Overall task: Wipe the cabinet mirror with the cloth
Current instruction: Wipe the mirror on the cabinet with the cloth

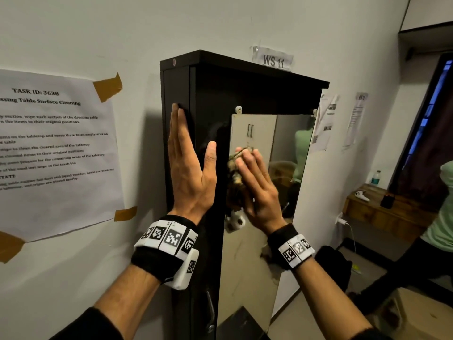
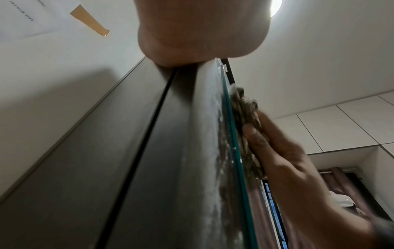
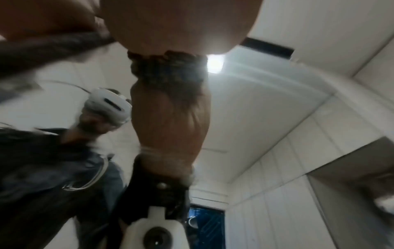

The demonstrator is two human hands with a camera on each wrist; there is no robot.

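A tall black cabinet (image 1: 220,77) stands against the wall, with a long mirror (image 1: 284,148) on its door. My left hand (image 1: 188,168) lies flat on the cabinet's left front edge, fingers straight and pointing up, thumb spread onto the door. My right hand (image 1: 259,187) presses a crumpled brownish cloth (image 1: 234,165) against the upper left part of the mirror with straight fingers. In the left wrist view the cloth (image 2: 245,107) is squeezed between the right hand (image 2: 283,160) and the glass edge (image 2: 234,151). The right wrist view, blurred, shows the cloth (image 3: 170,70) and my reflection.
A taped paper task sheet (image 1: 49,148) hangs on the wall to the left. A "WS 11" label (image 1: 273,61) sits above the cabinet. At the right are a wooden shelf (image 1: 367,212) with a bottle (image 1: 375,177), and another person in a green shirt (image 1: 441,217).
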